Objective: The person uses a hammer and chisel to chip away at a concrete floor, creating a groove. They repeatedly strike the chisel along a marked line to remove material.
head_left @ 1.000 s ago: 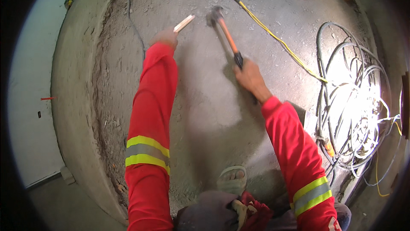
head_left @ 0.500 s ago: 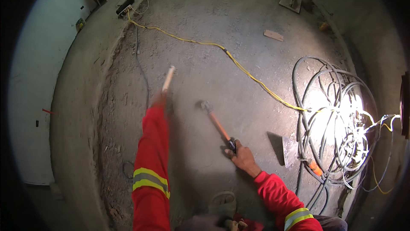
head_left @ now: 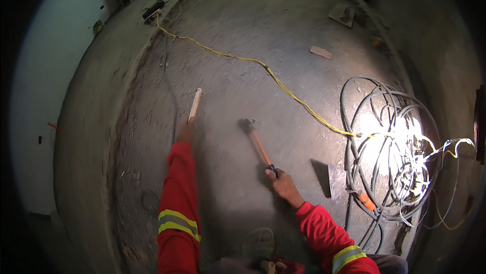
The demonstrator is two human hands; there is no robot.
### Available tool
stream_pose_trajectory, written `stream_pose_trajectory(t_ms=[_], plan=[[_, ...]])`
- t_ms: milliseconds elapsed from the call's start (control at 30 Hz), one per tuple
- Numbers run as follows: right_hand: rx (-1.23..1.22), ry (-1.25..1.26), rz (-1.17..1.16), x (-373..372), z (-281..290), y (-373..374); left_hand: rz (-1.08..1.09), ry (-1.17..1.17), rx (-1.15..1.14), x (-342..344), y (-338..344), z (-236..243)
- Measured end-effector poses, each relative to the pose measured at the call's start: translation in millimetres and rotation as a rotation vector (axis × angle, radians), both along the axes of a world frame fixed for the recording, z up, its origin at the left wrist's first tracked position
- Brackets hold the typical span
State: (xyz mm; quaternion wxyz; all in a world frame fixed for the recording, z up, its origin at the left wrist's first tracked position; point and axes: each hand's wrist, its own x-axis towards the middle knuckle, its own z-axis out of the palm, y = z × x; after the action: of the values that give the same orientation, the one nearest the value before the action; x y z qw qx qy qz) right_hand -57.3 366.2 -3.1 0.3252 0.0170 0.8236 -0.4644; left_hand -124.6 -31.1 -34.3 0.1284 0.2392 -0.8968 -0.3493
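Hammer [head_left: 259,147] pulled back, gripped in R hand [head_left: 285,187]; L hand [head_left: 186,132], v. blurry, grips stick [head_left: 195,105].

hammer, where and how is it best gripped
Probably by the black grip of the hammer, from the near right side, where the right hand holds it. The orange shaft slants away toward the far left, with the head at its far end, so the grip points back toward the person.
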Motion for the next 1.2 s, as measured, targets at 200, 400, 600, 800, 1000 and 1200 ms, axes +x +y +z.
stream_pose_trajectory(t_ms=[200,400,600,800,1000,1200], plan=[[-0.044,-0.132,0.014,-10,1,-2,-0.012,-0.016,0.054,9,-3,-1],[0.004,0.042,-0.053,-11,2,-21,-0.075,-0.084,-0.052,2,-15,-2],[-0.188,0.159,-0.108,-48,36,-47,-0.132,-0.072,-0.135,-2,-17,-2],[-0.572,0.401,-0.122,-82,85,-90,-0.123,-0.252,-0.222,-11,-11,8],[-0.428,0.483,-0.054,-96,41,-146,-0.113,-0.326,-0.276,-13,-10,16],[-0.141,-0.010,0.038,-127,44,-146,-0.102,-0.376,-0.288,-14,-20,8]])
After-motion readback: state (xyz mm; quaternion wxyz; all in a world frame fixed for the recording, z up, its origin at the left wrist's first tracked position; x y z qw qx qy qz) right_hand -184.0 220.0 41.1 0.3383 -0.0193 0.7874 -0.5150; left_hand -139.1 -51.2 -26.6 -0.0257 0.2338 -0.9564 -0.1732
